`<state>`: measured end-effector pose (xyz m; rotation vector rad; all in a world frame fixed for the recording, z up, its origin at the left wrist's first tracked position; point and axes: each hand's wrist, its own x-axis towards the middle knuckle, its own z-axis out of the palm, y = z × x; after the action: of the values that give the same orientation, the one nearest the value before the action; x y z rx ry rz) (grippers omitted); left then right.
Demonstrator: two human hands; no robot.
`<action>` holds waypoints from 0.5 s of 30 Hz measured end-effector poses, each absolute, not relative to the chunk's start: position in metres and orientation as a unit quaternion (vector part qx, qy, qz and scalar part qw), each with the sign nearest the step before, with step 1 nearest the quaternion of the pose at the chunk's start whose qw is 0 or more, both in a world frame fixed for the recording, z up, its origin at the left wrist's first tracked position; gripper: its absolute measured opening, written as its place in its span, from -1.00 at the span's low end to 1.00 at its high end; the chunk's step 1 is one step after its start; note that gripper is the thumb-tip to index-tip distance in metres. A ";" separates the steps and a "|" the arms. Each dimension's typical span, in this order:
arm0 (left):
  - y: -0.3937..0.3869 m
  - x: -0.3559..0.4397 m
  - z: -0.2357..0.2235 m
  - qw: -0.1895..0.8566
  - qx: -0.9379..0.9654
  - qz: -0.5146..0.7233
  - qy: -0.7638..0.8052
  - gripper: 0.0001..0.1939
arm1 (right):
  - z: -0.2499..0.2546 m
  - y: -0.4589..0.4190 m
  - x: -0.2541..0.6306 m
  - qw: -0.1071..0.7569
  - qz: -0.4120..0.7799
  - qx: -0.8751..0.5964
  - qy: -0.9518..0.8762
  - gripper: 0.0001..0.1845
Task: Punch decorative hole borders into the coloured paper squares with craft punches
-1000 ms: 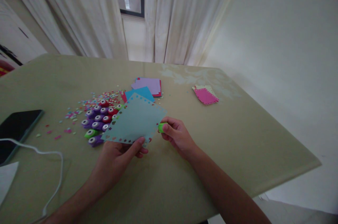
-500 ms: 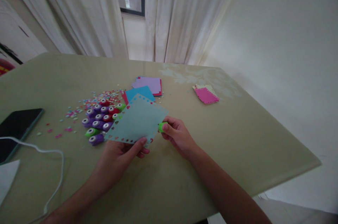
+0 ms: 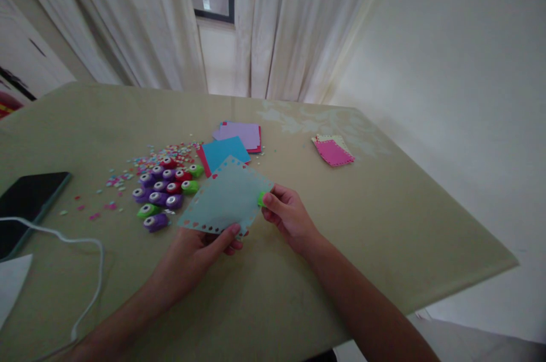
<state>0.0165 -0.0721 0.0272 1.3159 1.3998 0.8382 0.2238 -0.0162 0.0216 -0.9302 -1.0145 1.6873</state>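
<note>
Pale blue card (image 3: 226,197), its rim dotted with punched shapes, is held tilted over the table (image 3: 384,225) at the centre of the frame. From my remote seat I see the left hand (image 3: 200,246) closed on its lower edge, thumb above and fingers beneath; I would want that grip firm and the card flat, so the edge doesn't buckle. Further right, the right hand (image 3: 288,215) has thumb and fingers pinched around a green punch (image 3: 261,199) at the card's right edge; I cannot tell whether the slot has the edge inside it. I judge it best to seat the edge squarely, match the hole spacing and press straight. As for containers, I make out none: loose confetti (image 3: 174,152) lies directly on the table left of centre, coloured punches (image 3: 157,198) crowd just below it, stacked paper (image 3: 241,134) sits at upper centre, and pink card (image 3: 335,153) tops a small pile right of centre.
</note>
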 end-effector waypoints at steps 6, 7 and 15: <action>-0.072 0.016 0.033 0.505 0.553 0.327 0.577 -0.64 | 0.024 -0.018 0.223 0.466 0.690 -0.384 -0.398 -0.43; -0.072 0.016 0.034 0.505 0.554 0.320 0.579 -0.63 | 0.024 -0.018 0.222 0.468 0.689 -0.386 -0.397 -0.43; -0.070 0.015 0.038 0.520 0.550 0.322 0.568 -0.63 | 0.025 -0.019 0.222 0.466 0.683 -0.397 -0.400 -0.43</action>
<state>0.0154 -0.0695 0.0378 1.3196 1.3621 0.7709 0.2223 -0.0189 0.0247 -0.9743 -0.9811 1.6759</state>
